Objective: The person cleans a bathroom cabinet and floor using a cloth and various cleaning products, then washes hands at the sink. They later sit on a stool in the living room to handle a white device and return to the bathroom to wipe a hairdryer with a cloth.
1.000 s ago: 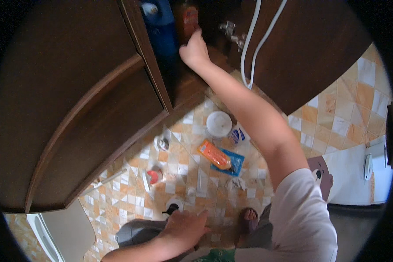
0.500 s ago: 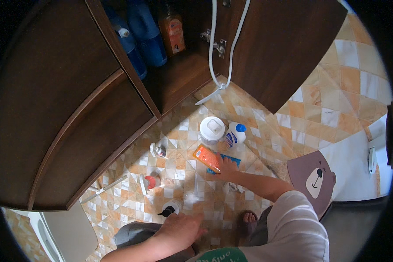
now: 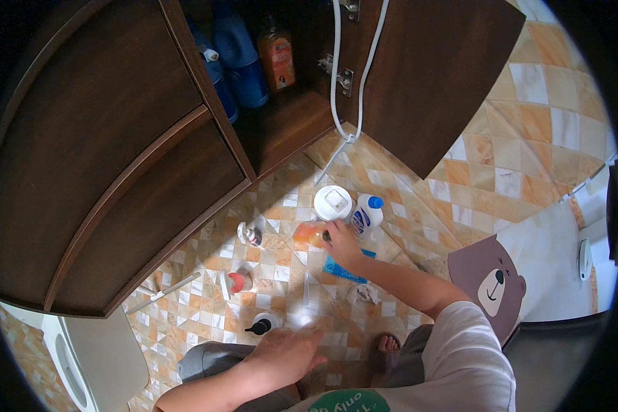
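Observation:
My right hand (image 3: 341, 242) is closed round the dark-capped end of an orange bottle (image 3: 309, 234), which is tilted low over the tiles and slightly blurred. Under my right wrist lies a flat blue packet (image 3: 349, 269). Just beyond the bottle stands a round white-lidded tub (image 3: 334, 202), and right of it a white bottle with a blue cap (image 3: 368, 214). My left hand (image 3: 285, 353) hovers above my knee, its fingers somewhat apart and holding nothing I can see. Closest to it is a bottle with a black pump top (image 3: 263, 324).
An open brown cabinet (image 3: 288, 130) holds blue bottles (image 3: 244, 75) and another orange bottle (image 3: 277, 62). A white cord (image 3: 334, 82) hangs by its door (image 3: 426, 82). A red-and-white container (image 3: 237, 282) and a small white bottle (image 3: 250, 235) stand left. A bear-shaped mat (image 3: 487, 281) lies right.
My right hand has moved from the blue packet's edge to the orange bottle's end and gripped it. The bottle has turned and shifted slightly left, uncovering more of the packet.

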A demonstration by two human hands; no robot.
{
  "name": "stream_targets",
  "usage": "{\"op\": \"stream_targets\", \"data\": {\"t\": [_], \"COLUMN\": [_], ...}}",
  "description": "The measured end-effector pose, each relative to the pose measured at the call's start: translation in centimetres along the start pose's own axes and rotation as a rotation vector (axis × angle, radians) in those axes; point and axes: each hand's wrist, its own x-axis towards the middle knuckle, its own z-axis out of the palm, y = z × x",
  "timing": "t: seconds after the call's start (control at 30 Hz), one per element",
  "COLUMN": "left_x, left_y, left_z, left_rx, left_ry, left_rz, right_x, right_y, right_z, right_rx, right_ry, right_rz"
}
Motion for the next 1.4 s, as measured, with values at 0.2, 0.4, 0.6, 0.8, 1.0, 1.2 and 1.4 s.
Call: {"op": "stream_targets", "data": {"t": [0.2,0.4,0.6,0.8,1.0,1.2,1.4], "left_x": [0.1,-0.7,-1.3,-1.6,-1.9,-1.8,-1.2], "left_y": [-0.1,-0.3,-0.7,-1.0,-1.4,-0.9,0.2], "left_z": [0.2,-0.1,-0.5,-0.5,-0.2,0.5,1.1], "left_rx": [-0.037,-0.076,-0.105,-0.111,-0.179,-0.187,-0.259], "left_ry": [-0.066,-0.077,-0.101,-0.082,-0.026,-0.073,0.125], "left_rz": [-0.036,-0.052,-0.042,-0.072,-0.018,0.027,0.112], "right_x": [5.5,7.3,7.7,7.8,5.0,3.2,-2.3], "right_y": [-1.3,-0.3,0.3,0.5,-5.0,-16.8,-29.7], "right_z": [2.5,7.3,11.3,12.2,6.7,-4.8,-13.6], "right_rx": [0.092,0.039,0.218,0.412,0.706,1.098,1.733], "right_ry": [0.150,0.370,0.405,0.344,0.175,0.003,0.381], "right_rz": [-0.132,-0.120,0.028,0.139,0.068,-0.528,-0.290]}}
